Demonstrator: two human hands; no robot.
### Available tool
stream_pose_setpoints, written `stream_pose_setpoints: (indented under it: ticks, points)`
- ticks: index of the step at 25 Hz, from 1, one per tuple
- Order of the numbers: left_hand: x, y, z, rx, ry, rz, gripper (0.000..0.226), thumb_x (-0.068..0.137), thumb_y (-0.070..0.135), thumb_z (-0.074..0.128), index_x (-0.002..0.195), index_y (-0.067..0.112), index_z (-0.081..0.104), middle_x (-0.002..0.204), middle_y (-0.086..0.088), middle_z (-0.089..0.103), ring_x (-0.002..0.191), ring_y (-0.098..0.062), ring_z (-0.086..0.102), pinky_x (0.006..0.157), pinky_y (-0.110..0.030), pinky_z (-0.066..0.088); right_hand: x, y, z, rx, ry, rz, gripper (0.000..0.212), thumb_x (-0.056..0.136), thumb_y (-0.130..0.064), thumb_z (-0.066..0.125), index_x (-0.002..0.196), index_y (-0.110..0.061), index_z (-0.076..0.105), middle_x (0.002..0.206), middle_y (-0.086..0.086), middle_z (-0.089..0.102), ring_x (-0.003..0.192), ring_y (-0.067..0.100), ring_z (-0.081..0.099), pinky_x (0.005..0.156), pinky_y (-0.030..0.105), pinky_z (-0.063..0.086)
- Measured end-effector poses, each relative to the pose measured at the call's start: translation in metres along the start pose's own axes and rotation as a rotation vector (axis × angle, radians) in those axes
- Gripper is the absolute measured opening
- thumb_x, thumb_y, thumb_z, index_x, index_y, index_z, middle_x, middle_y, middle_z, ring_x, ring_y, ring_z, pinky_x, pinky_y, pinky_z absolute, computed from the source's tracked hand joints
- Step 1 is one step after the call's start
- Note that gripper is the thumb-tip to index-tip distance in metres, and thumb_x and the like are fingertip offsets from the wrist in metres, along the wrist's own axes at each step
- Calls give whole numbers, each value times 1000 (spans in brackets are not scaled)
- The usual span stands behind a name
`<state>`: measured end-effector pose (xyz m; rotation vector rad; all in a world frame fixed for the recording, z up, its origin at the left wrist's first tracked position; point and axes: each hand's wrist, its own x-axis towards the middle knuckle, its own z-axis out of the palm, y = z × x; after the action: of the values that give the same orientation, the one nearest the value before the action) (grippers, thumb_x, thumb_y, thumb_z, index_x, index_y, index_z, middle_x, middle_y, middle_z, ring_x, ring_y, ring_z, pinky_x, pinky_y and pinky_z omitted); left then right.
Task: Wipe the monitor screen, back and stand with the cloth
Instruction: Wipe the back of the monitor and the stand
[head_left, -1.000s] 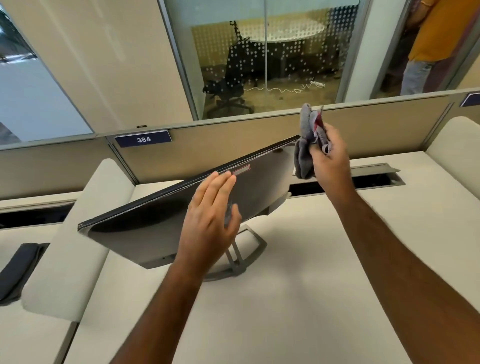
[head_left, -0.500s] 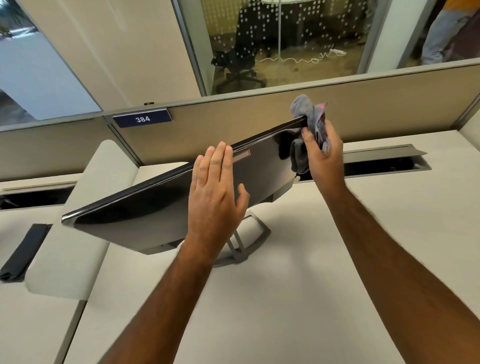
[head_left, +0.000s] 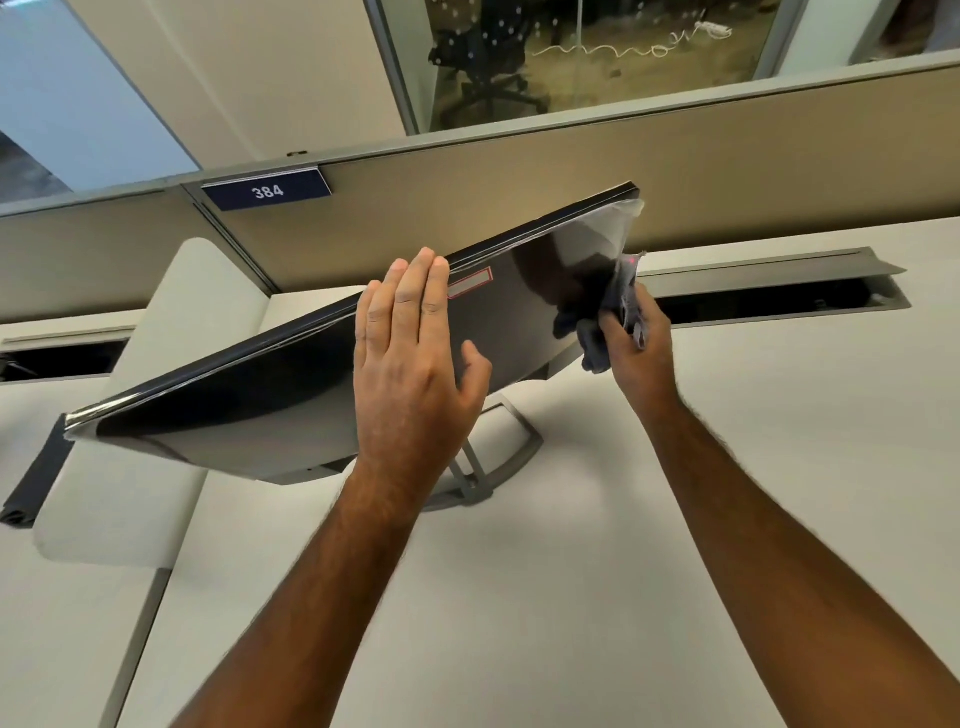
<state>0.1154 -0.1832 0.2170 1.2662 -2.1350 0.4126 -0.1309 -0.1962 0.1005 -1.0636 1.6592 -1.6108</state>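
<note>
The fingers (head_left: 410, 306) of the left hand (head_left: 413, 374) lay straight and close together, flat against the glossy dark back of the monitor (head_left: 270, 395), their tips reaching its upper edge beside a small red-bordered label (head_left: 470, 285); the thumb stood out to the side, also on the panel. The right hand (head_left: 636, 340) had its fingers curled tightly round a bunched grey cloth (head_left: 597, 338), which pressed against the monitor's back near its right-hand end, a little below the top corner. The monitor was tilted steeply, its back facing the camera and its thin top edge running up from lower left to upper right, so the screen itself could not be seen. Beneath it the grey metal stand (head_left: 498, 457) rested on the pale desk (head_left: 727, 441), its open rectangular foot partly hidden by the left wrist. Both bare forearms reached in from the bottom of the view. Behind the monitor ran a beige partition (head_left: 571, 197) carrying a dark plate (head_left: 267, 191) marked 384, and a cable slot (head_left: 769, 291) with its lid raised lay in the desk beyond the right hand. A dark folded item (head_left: 36, 478) sat at the far left edge.
</note>
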Motion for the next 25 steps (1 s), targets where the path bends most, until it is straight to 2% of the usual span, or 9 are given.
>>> stream_pose_setpoints:
  ticks: [2, 7, 10, 12, 15, 18, 20, 22, 25]
  points:
    - [0, 1, 1, 4, 7, -4, 67, 96, 24, 61, 155, 1, 40, 160, -16, 42, 151, -32, 35, 128, -47, 23, 2, 18, 0, -20, -33, 24, 30, 102, -28, 60, 127, -11, 59, 101, 10, 72, 83, 32, 72, 72, 44, 64]
    - [0, 2, 4, 9, -3, -16, 67, 95, 25, 61, 155, 1, 40, 160, -15, 42, 151, -32, 34, 129, -45, 19, -1, 51, 6, -75, -58, 95, 18, 104, -16, 55, 120, -7, 56, 91, 12, 69, 71, 28, 70, 65, 36, 63]
    - [1, 2, 6, 19, 0, -21, 68, 95, 25, 61, 155, 1, 40, 160, -15, 42, 151, -32, 34, 129, -43, 17, 0, 72, 9, -54, -98, 194, 19, 103, -17, 57, 117, -4, 58, 92, 18, 70, 73, 32, 70, 75, 50, 64]
    - [2, 3, 7, 11, 8, -19, 67, 94, 23, 62, 154, 1, 41, 159, -15, 43, 150, -32, 35, 128, -43, 18, 1, 83, 12, -17, -84, 292, 20, 100, -15, 58, 118, -5, 60, 96, 16, 71, 81, 31, 71, 83, 50, 62]
    - [1, 4, 5, 6, 11, -15, 68, 93, 22, 61, 154, 0, 42, 159, -16, 44, 150, -32, 35, 128, -44, 19, -5, 90, 24, 213, -32, 449, 30, 90, -12, 59, 119, -6, 61, 103, 13, 71, 93, 29, 71, 87, 44, 60]
    - [0, 4, 3, -4, 7, -8, 67, 92, 21, 59, 153, -1, 42, 159, -16, 44, 150, -32, 36, 129, -44, 19, -16, 96, 39, 613, -18, 689, 20, 91, -11, 58, 109, -5, 63, 97, 17, 68, 85, 28, 70, 73, 45, 58]
    - [0, 5, 3, -11, 5, -5, 67, 92, 20, 59, 153, -1, 43, 159, -16, 44, 150, -32, 36, 129, -45, 20, -25, 96, 50, 687, -17, 831, 14, 97, -16, 56, 106, -8, 65, 102, 17, 69, 87, 26, 72, 71, 46, 59]
    - [-1, 4, 2, -21, 6, -3, 67, 91, 20, 60, 153, -1, 43, 159, -16, 44, 150, -32, 36, 129, -45, 20, -36, 93, 63, 751, -52, 919, 16, 101, -19, 55, 111, -11, 64, 104, 14, 70, 87, 24, 74, 71, 46, 60]
    - [-2, 2, 1, -36, 2, 4, 68, 91, 19, 59, 153, -1, 42, 159, -16, 43, 151, -31, 35, 129, -44, 20, -52, 77, 84, 793, -126, 973, 13, 103, -16, 52, 107, -10, 63, 88, 11, 74, 73, 22, 76, 58, 42, 61]
